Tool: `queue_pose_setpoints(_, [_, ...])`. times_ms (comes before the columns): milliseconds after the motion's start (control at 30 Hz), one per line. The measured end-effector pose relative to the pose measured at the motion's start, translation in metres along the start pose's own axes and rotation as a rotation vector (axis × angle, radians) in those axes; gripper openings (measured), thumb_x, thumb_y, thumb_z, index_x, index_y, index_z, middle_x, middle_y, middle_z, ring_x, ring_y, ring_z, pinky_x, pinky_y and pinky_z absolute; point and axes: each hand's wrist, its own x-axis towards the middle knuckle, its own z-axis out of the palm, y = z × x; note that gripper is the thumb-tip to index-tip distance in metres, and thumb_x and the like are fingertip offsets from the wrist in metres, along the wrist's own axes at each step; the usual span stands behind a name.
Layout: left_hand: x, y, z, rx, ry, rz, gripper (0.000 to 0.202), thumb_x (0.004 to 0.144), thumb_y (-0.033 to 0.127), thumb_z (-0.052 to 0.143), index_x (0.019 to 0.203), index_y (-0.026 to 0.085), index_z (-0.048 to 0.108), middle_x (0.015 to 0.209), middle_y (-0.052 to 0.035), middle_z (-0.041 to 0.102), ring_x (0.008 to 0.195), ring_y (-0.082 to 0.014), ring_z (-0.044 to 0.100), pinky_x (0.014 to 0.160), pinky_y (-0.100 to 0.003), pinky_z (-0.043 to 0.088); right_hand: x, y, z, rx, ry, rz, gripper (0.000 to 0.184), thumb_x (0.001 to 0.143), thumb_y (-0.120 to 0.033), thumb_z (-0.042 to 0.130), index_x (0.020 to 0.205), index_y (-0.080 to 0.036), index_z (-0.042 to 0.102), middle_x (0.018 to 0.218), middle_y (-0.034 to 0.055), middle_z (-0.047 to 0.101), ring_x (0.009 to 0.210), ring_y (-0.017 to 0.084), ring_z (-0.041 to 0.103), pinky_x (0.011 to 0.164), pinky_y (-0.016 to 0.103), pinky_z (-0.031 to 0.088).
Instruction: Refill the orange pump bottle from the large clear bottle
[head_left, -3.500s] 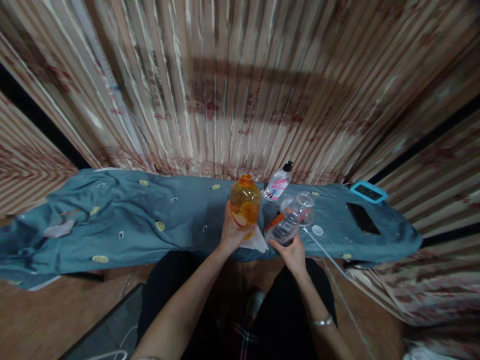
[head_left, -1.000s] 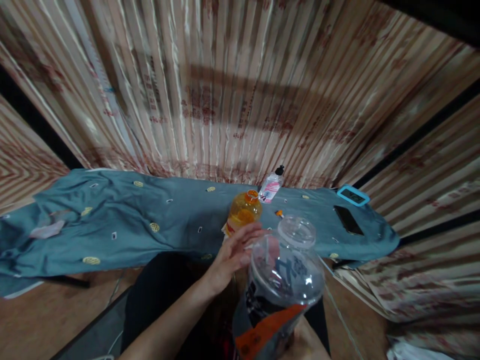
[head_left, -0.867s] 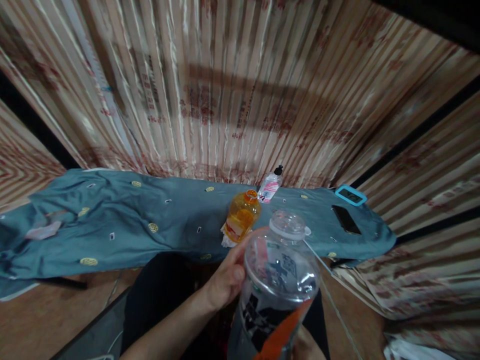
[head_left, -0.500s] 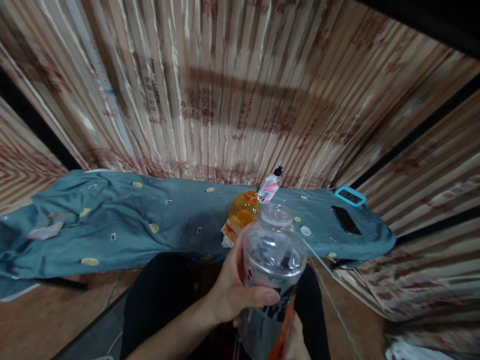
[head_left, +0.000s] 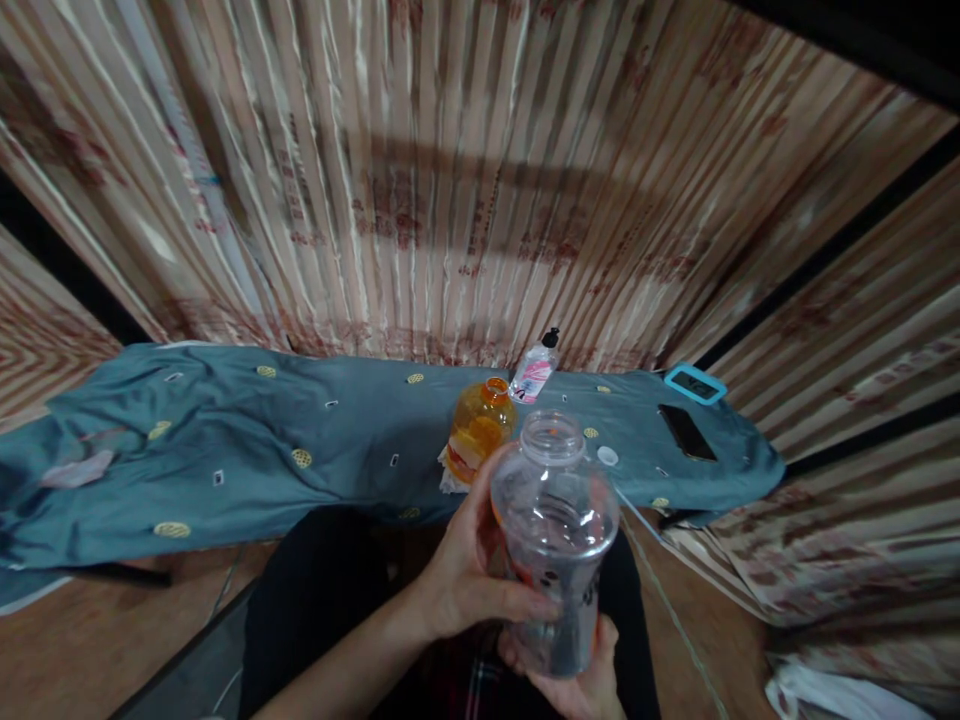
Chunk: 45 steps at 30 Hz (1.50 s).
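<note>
I hold a large clear plastic bottle (head_left: 556,530) with an orange label upright over my lap, its wide mouth open. My left hand (head_left: 469,575) wraps round its left side, fingers closed on it. My right hand (head_left: 574,685) cups it from underneath. Beyond it, on the blue-grey cloth (head_left: 247,440), stands an uncapped orange bottle (head_left: 481,430) with amber liquid, resting on a white tissue. A small white cap (head_left: 607,456) lies on the cloth to the right of the held bottle.
A small pump bottle with a pink label (head_left: 534,372) stands behind the orange bottle. A dark phone (head_left: 686,432) and a blue-framed device (head_left: 695,384) lie at the cloth's right end. Striped curtains hang behind. A thin white cord (head_left: 667,610) runs down right.
The clear bottle has come from the table up to my lap and turned upright. My left hand left the orange bottle and closed round the clear one; my right hand moved under its base.
</note>
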Motion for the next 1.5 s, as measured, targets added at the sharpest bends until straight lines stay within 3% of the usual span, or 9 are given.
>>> queue_pose_setpoints(167, [0.0,-0.005,-0.01,-0.041,-0.087,-0.209,0.07,0.055,0.037,0.094,0.117,0.02,0.065,0.08,-0.002,0.069,0.056,-0.0133,0.06,0.053,-0.025,0.054,0.004,0.007,0.004,-0.018,-0.03,0.07,0.082,0.044,-0.091,0.069,0.086,-0.021,0.079,0.076,0.0082,0.076,0.045,0.014,0.062,0.039,0.021,0.041])
queue_pose_setpoints(400, [-0.002,-0.011,-0.01,-0.031,0.023,-0.198,0.062,0.054,0.037,0.093,0.108,0.018,0.068,0.082,-0.0028,0.071,0.077,-0.0216,0.067,0.074,-0.033,0.056,0.007,0.005,0.008,0.003,0.035,0.053,0.086,0.053,-0.098,0.055,0.093,-0.025,0.079,0.091,0.0102,0.078,0.072,0.024,0.074,0.062,0.033,0.056])
queue_pose_setpoints(500, [0.0,-0.014,-0.005,-0.031,0.125,-0.139,0.065,0.051,0.034,0.094,0.107,0.018,0.065,0.091,-0.0033,0.072,0.079,-0.0199,0.066,0.077,-0.032,0.054,0.0,0.001,0.001,0.047,0.131,-0.037,0.068,0.052,-0.094,0.062,0.09,-0.039,0.077,0.1,-0.0033,0.078,0.088,0.022,0.074,0.078,0.037,0.058])
queue_pose_setpoints(633, [0.002,-0.016,0.006,-0.013,0.165,-0.126,0.06,0.054,0.04,0.093,0.102,0.017,0.064,0.089,-0.0029,0.07,0.077,-0.019,0.065,0.076,-0.033,0.054,-0.011,-0.003,-0.014,0.024,0.191,-0.057,0.075,0.038,-0.085,0.079,0.093,-0.035,0.078,0.111,0.0054,0.076,0.104,0.03,0.071,0.086,0.044,0.056])
queue_pose_setpoints(867, [0.002,-0.035,0.011,0.038,0.023,-0.187,0.087,0.061,0.052,0.089,0.132,0.022,0.049,0.099,-0.0058,0.071,0.078,-0.0225,0.069,0.077,-0.04,0.059,-0.018,-0.016,-0.019,0.05,0.284,-0.133,0.048,0.044,-0.065,0.088,0.081,-0.036,0.077,0.09,0.0023,0.078,0.08,0.021,0.072,0.071,0.032,0.057])
queue_pose_setpoints(1000, [0.01,-0.032,-0.016,0.34,0.124,0.193,0.087,0.078,0.062,0.072,0.147,0.023,0.038,0.145,-0.0134,0.053,0.138,-0.0341,0.048,0.118,-0.05,0.036,-0.022,-0.035,-0.012,0.091,0.355,-0.12,0.067,0.039,-0.066,0.088,0.097,-0.032,0.078,0.104,0.0089,0.077,0.074,0.018,0.072,0.056,0.021,0.052])
queue_pose_setpoints(1133, [0.03,-0.023,-0.056,0.761,0.375,0.403,0.106,0.073,0.051,0.081,0.156,0.028,0.018,0.161,-0.0148,0.032,0.151,-0.0359,0.027,0.125,-0.055,0.019,-0.021,-0.049,-0.006,0.13,0.47,-0.17,0.074,0.036,-0.065,0.088,0.099,-0.028,0.079,0.107,0.0154,0.076,0.07,0.019,0.073,0.06,0.024,0.055])
queue_pose_setpoints(1300, [0.06,-0.041,-0.098,0.928,0.483,0.27,0.136,0.051,0.043,0.094,0.157,0.027,0.011,0.166,-0.0187,0.014,0.156,-0.039,0.012,0.127,-0.057,0.014,-0.015,-0.058,-0.002,0.144,0.583,-0.274,0.068,0.037,-0.065,0.087,0.092,-0.027,0.079,0.105,0.0146,0.076,0.092,0.031,0.075,0.078,0.036,0.059])
queue_pose_setpoints(1500, [0.081,-0.074,-0.121,0.965,0.496,0.231,0.144,0.043,0.034,0.097,0.156,0.024,0.01,0.164,-0.0215,0.021,0.154,-0.0403,0.02,0.126,-0.058,0.017,-0.006,-0.068,-0.001,0.088,0.58,-0.267,0.064,0.036,-0.057,0.091,0.091,-0.026,0.08,0.1,0.0137,0.077,0.084,0.032,0.076,0.071,0.039,0.06])
